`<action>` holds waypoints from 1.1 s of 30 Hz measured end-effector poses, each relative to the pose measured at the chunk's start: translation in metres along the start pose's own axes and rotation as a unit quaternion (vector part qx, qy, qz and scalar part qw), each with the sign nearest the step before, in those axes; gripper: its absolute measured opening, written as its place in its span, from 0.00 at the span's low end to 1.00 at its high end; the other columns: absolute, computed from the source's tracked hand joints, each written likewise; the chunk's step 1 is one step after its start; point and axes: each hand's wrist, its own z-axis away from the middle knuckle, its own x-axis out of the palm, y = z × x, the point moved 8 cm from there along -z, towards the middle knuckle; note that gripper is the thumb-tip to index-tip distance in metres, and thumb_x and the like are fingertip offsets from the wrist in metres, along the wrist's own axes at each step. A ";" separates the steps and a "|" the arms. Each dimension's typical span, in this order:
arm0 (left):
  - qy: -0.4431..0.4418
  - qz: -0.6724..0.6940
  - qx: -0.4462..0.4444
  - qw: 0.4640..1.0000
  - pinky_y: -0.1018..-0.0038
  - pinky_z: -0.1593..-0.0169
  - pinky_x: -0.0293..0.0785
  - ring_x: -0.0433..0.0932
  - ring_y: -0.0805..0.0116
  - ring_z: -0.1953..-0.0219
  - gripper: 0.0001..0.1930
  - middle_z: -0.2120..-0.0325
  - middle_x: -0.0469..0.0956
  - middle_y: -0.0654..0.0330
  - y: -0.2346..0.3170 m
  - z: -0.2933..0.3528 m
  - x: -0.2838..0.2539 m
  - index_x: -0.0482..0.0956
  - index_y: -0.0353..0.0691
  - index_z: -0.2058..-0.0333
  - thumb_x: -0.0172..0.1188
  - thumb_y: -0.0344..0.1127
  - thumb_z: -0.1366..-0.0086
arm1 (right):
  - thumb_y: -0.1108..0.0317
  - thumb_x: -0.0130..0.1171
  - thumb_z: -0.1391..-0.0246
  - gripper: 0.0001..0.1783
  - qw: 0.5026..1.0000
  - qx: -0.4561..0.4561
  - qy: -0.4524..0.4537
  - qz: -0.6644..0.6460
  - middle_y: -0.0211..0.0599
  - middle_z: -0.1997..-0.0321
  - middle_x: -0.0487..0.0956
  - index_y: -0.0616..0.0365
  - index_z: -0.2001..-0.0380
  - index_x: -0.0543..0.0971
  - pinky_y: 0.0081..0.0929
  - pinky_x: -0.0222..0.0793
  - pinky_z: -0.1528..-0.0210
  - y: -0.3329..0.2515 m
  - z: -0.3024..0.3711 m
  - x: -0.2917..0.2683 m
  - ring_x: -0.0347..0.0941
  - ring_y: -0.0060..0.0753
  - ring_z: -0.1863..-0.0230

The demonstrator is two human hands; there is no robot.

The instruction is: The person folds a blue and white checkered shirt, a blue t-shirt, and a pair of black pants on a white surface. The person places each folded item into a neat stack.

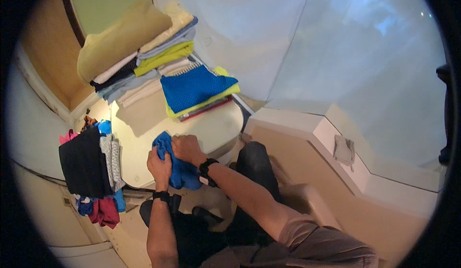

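A crumpled blue cloth (178, 173) hangs between my hands at the table's near edge, its lower part drooping toward my lap. My left hand (159, 166) grips its left side, fingers curled into the fabric. Closed in a fist, my right hand (188, 149) holds the cloth's upper right part. What kind of garment it is cannot be made out. Just beyond my hands lies a folded blue textured cloth (194, 89) on top of a yellow-green folded cloth (229, 91).
A white table (139, 160) stands before me. Tall stacks of folded clothes (127, 37) fill its far left. A black folded cloth (85, 164) lies over other garments at the left edge. A grey cloth (344, 150) rests on the ledge (331, 140) at right.
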 end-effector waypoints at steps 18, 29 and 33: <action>-0.058 0.397 -0.245 0.883 0.74 0.55 0.76 0.77 0.69 0.56 0.28 0.55 0.80 0.53 0.026 0.087 -0.038 0.74 0.27 0.43 0.69 0.34 0.38 | 0.73 0.64 0.50 0.32 0.945 0.006 0.110 -0.307 0.48 0.42 0.74 0.57 0.40 0.70 0.36 0.73 0.47 -0.082 0.128 -0.083 0.72 0.49 0.42; -0.095 0.481 -0.214 0.845 0.81 0.60 0.75 0.76 0.81 0.65 0.26 0.67 0.81 0.65 0.066 0.116 -0.092 0.74 0.29 0.43 0.70 0.27 0.38 | 0.72 0.61 0.40 0.20 0.914 0.080 0.088 -0.389 0.45 0.50 0.79 0.63 0.46 0.77 0.33 0.72 0.49 -0.085 0.139 -0.106 0.77 0.42 0.51; -0.103 0.444 -0.210 0.865 0.84 0.67 0.68 0.67 0.83 0.71 0.19 0.75 0.71 0.72 0.062 0.117 -0.093 0.81 0.31 0.52 0.73 0.29 0.41 | 0.71 0.60 0.37 0.16 0.875 0.165 0.035 -0.454 0.35 0.54 0.81 0.64 0.47 0.77 0.23 0.71 0.54 -0.075 0.144 -0.094 0.74 0.22 0.56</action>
